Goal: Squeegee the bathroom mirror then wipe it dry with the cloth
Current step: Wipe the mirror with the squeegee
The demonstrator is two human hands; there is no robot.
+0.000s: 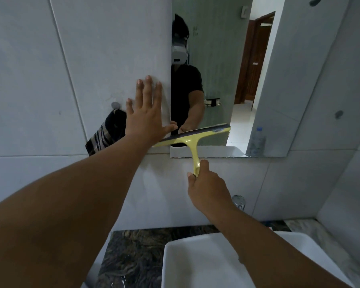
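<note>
The bathroom mirror (220,59) hangs on the tiled wall above the basin. My right hand (206,187) is shut on the handle of a yellow squeegee (192,138), whose dark blade lies tilted across the mirror's lower left part, its left end passing the mirror's edge. My left hand (146,113) rests flat on the wall tile just left of the mirror, fingers spread, thumb reaching the mirror's edge. A dark striped cloth (106,132) hangs from a round wall hook (115,105) left of that hand.
A white rectangular basin (195,258) sits on a dark marbled counter (137,254) below. A chrome tap (238,201) stands behind the basin. The mirror reflects a person, a plastic water bottle (258,140) and an open brown door (256,59).
</note>
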